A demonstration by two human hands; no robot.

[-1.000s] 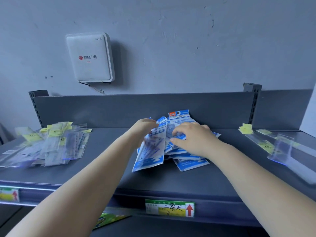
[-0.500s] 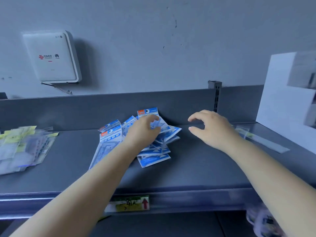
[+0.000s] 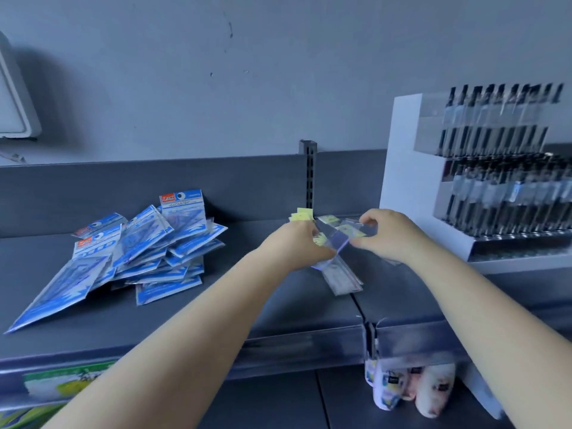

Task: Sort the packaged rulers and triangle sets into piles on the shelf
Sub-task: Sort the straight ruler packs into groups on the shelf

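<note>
Both hands on clear ruler packs [image 3: 342,275] | left hand [image 3: 295,243], right hand [image 3: 387,235] grip them | step: gathering rulers | next: squared into one pile, kept apart from triangle sets [image 3: 136,252]

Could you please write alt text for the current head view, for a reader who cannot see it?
Both hands, left hand and right hand, hold clear ruler packets over a grey shelf. A heap of blue triangle-set packets lies left; a pen display rack stands right.

A white wall box [image 3: 14,97] is cut off at the left edge; the left hand [image 3: 297,243] hides part of the clear ruler packets [image 3: 340,243].
</note>
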